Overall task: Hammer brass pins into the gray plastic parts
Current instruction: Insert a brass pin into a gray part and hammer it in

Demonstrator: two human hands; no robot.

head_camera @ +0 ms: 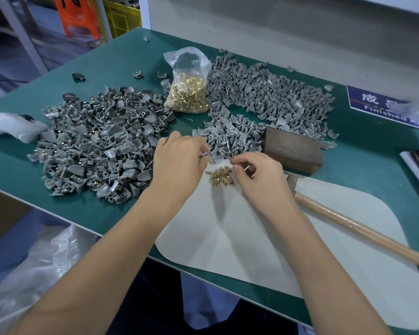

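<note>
Left hand [179, 163] pinching one gray plastic part [209, 157] between thumb and fingertips, just above far edge of light gray mat [264, 238]. Right hand [257, 175] curled beside it, thumb and forefinger pinched together close to that part; something thin possibly in the pinch, too small to tell if a pin. Small heap of loose brass pins [220, 176] on the mat, directly under and between both hands, touching right-hand thumb area.

Big pile of gray parts with brass visible in them [94, 141] on left of green table [121, 61]. Second pile of plain gray parts [264, 97] spread across far right, running down to just beyond the hands. Clear plastic bag of brass pins [188, 88] standing upright between the two piles, top open.

Dark brown block [292, 151] right of the hands, at near edge of plain pile. Hammer [348, 223] lying flat on the mat, head near the right wrist, wooden handle running out to the right edge. Blue sign reading "Finished Area" [385, 110] on table far right, partly blurred. White crumpled object [12, 126] at left edge.
</note>
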